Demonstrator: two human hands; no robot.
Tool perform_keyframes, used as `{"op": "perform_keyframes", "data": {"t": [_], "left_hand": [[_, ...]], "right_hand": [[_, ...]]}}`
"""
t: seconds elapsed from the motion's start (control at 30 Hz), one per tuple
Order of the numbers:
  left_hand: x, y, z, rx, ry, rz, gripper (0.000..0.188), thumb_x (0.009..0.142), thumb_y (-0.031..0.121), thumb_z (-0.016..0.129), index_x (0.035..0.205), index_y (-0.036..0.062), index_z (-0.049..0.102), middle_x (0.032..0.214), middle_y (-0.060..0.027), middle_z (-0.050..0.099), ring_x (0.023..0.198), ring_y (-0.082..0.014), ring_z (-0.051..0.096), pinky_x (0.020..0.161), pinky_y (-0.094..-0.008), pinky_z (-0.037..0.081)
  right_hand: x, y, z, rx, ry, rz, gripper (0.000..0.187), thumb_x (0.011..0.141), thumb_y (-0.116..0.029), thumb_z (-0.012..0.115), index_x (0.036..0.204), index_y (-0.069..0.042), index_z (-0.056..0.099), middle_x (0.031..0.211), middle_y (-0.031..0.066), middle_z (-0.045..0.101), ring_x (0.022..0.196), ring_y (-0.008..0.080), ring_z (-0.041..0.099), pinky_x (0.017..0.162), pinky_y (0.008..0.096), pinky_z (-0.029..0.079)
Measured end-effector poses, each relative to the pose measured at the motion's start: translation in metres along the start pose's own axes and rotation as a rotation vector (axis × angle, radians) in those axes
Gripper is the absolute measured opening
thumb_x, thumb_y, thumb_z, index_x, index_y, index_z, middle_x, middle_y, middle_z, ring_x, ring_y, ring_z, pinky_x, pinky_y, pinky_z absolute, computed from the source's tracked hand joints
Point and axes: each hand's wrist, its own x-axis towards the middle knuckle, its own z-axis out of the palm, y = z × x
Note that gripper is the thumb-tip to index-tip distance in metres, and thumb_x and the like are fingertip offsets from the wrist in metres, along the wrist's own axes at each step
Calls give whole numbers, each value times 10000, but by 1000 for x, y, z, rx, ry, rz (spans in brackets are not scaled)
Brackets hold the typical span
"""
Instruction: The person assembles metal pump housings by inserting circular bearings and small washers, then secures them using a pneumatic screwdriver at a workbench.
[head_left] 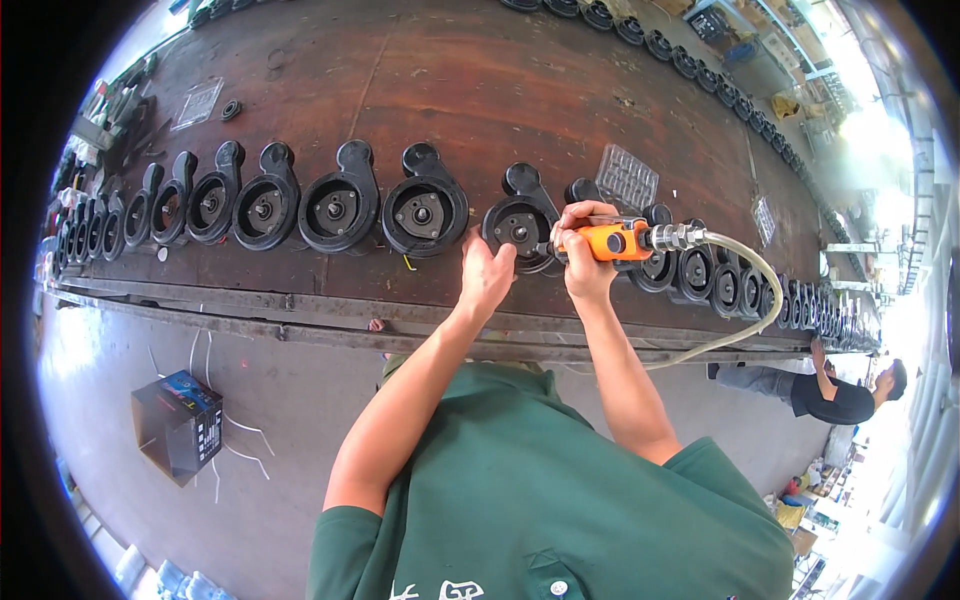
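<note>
Near the table's front edge my left hand closes on the rim of a black round housing, thumb on its front side. That housing has a metal shaft in its middle and a rounded arm at the top. My right hand is wrapped round an orange air tool, which lies nearly level with its tip toward the housing. Whether the tip touches the housing is hard to make out. From the tool's metal fitting a clear hose curves down to the right.
Like housings line the front edge of the brown table on both sides. Clear plastic trays lie behind. An open cardboard box stands on the floor at left. Another person is at the table's far right.
</note>
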Motion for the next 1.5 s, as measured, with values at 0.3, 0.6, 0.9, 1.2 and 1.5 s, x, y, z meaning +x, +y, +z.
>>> {"op": "perform_keyframes", "data": {"t": [0.3, 0.6, 0.9, 1.2, 1.5], "left_hand": [[-2, 6, 1, -7, 2, -17, 477, 838, 75, 590, 1278, -81, 494, 1102, -234, 625, 759, -267, 682, 581, -376, 573], [2, -16, -2, 108, 34, -14, 569, 846, 133, 623, 1352, -64, 455, 1302, -317, 532, 1175, -446, 579, 1028, -464, 469], [1, -11, 1, 138, 35, -76, 632, 852, 158, 636, 1397, -69, 410, 1366, -345, 479, 1278, -484, 500, 1099, -475, 413], [5, -9, 10, 32, 29, -72, 532, 850, 131, 623, 1318, -63, 461, 1295, -279, 506, 1115, -396, 593, 892, -437, 544], [-76, 38, 22, 531, 367, 605, 457, 895, 125, 711, 1294, 7, 521, 1305, -164, 509, 1152, -297, 530, 949, -440, 483]], "right_hand": [[3, 1, -1, 0, 1, 41, 265, 858, 75, 517, 1104, -24, 517, 955, 97, 587, 727, 129, 569, 669, 283, 507], [4, 3, 8, 33, -143, 90, 264, 862, 84, 589, 1100, -20, 536, 937, 70, 623, 800, 100, 607, 705, 242, 524], [-5, 19, 10, -57, -133, -7, 277, 851, 81, 614, 1103, -20, 560, 975, 66, 630, 865, 106, 621, 773, 257, 529], [-4, -40, 29, -162, 74, -18, 301, 837, 82, 575, 1117, -21, 534, 924, 83, 604, 727, 139, 602, 647, 268, 523], [1, -117, -68, 2, 20, -354, 267, 852, 28, 616, 1111, 22, 556, 1037, 176, 633, 726, 118, 614, 687, 271, 548]]}}
